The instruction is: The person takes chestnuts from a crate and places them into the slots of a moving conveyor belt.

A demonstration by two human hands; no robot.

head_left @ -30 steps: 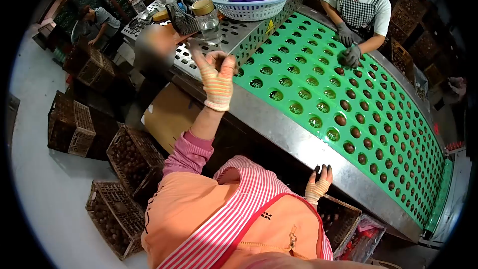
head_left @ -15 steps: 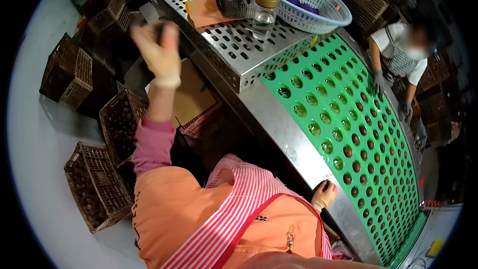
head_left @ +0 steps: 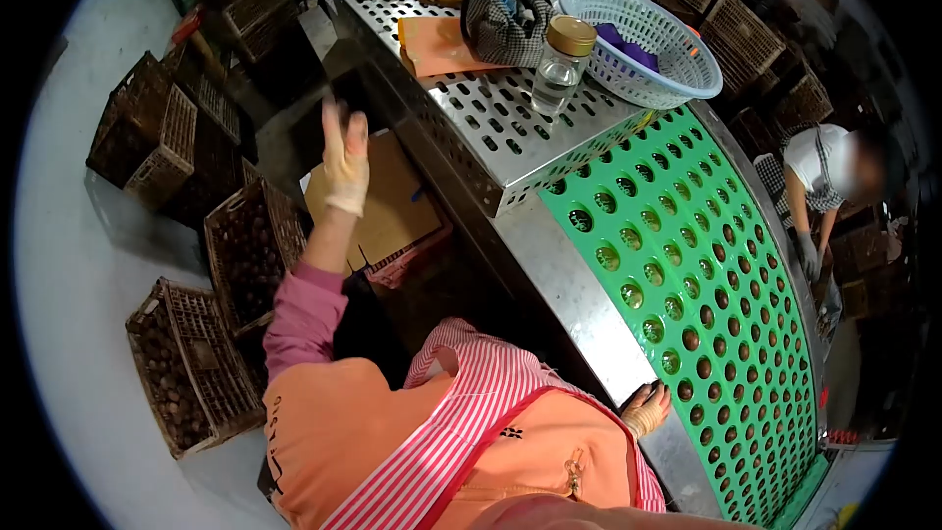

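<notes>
My left hand [head_left: 345, 162], gloved with bare dark fingertips, is raised over the floor to the left of the machine. Its fingers are stretched out and nothing shows in them. Below it lies a flat piece of cardboard [head_left: 397, 211]. My right hand [head_left: 648, 410] rests on the metal rim [head_left: 589, 309] of the machine, fingers apart and holding nothing visible. Beside that rim is the green panel [head_left: 643, 275] with rows of round cups. Brown round items [head_left: 691, 339] sit in many cups; those nearest the perforated metal top hold none.
A glass jar [head_left: 559, 74], a checked bag [head_left: 502, 20], an orange cloth [head_left: 446, 47] and a blue basket [head_left: 643, 44] stand on the perforated top [head_left: 500, 137]. Crates [head_left: 201, 363] of brown items stand at left. A co-worker [head_left: 819, 172] leans down across the machine.
The view has swung, shifting the machine rightward. My left hand has moved away from the perforated top, out over the floor. My right hand remains on the rim. The co-worker has bent away from the panel.
</notes>
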